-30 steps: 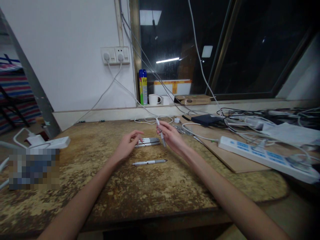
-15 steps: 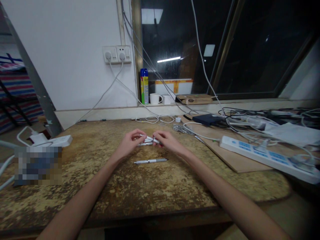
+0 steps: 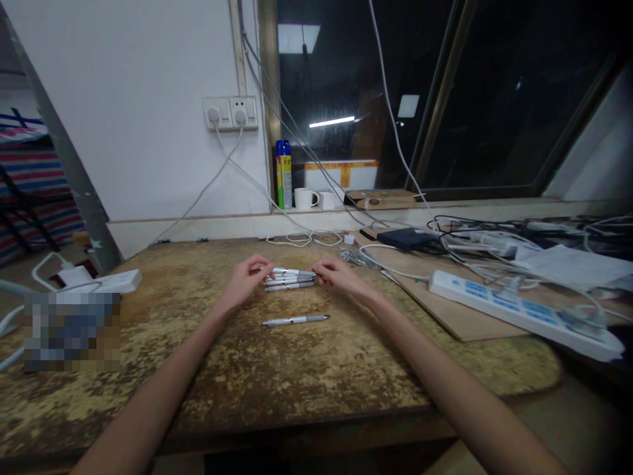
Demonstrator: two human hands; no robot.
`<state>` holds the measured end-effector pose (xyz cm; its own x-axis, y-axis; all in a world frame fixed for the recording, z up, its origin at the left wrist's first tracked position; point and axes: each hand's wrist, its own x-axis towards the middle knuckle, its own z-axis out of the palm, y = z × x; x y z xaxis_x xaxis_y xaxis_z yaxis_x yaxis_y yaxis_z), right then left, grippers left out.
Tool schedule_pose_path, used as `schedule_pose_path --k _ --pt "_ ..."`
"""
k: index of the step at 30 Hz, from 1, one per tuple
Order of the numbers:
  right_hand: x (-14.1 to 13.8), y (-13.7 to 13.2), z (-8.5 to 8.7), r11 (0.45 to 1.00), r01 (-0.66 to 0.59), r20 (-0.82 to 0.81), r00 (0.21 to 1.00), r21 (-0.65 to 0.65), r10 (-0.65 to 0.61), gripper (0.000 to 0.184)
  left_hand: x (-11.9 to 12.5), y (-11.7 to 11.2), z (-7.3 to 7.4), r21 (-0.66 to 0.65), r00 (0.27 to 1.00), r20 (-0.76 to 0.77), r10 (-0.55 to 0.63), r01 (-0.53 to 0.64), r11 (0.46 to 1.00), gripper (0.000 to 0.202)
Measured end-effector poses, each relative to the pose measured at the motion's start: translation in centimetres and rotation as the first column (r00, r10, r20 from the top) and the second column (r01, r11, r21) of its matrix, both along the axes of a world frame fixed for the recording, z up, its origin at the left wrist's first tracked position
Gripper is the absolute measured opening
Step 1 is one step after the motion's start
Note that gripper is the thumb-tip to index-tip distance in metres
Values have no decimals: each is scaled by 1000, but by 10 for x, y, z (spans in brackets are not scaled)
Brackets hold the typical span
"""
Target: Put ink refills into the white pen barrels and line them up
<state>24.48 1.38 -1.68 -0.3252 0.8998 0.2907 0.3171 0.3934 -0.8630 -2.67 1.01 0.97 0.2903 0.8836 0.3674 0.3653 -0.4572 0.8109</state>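
the left hand [image 3: 246, 280] is positioned at the left ends of a row of retractable ballpoint pens [image 3: 291, 280], thumb and index finger curled toward each other. the right hand [image 3: 339, 277] is positioned at the right ends, fingertips bunched closely together. it cannot be told whether either hand pinches the farthest pen firmly or only touches its tip.

the pens lie near the middle of the worn tabletop [image 3: 237, 382], side by side and roughly parallel, white barrels to the left, grey grips to the right. placement of one hand at each end probably serves to keep the pens aligned and leave the barrels unobstructed. a single ballpoint pen [image 3: 295, 320] lies apart, nearer the person, in much the same orientation; the gap presumably keeps it distinct from the row.

markings: no brand can be read on the pens. the aerosol can [image 3: 283, 177] on the sill carries dark characters on a yellow band, too small to read reliably. the cardboard box [image 3: 383, 199] bears a dark oval emblem, illegible. the white mug [image 3: 305, 198] shows no readable print.
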Motion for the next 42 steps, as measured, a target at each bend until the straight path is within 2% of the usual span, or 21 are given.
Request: schedule_pose_path --k 5,8,12,16,19,30,34,42 --pt "3 -7 5 997 -80 83 993 -6 80 44 -5 2 3 -53 988 -88 -125 120 991 38" --pt "5 -14 9 982 -184 122 975 -44 188 41 -8 -1 7 -69 959 -196 -204 194 979 37" --pt "6 -16 8 963 -256 185 946 -83 267 37 -11 -6 9 -129 901 -349 -259 227 965 38" --pt "8 -11 2 941 -316 227 914 -117 335 35 -13 -8 6 -261 835 -384 -394 311 914 41" --pt "8 -10 -1 908 -385 256 873 -163 416 33 -12 -8 4 -283 791 -405 -459 369 885 38" --pt "6 -15 0 886 -403 255 853 -231 455 32 -11 -11 5 -313 745 -432 -508 404 859 35" --pt "7 -15 1 895 -390 300 846 -217 442 30 -11 -12 7 -320 740 -429 -518 412 853 35" --pt "6 -19 4 899 -366 285 859 -241 426 32 -11 -14 9 -320 743 -435 -509 401 858 34"
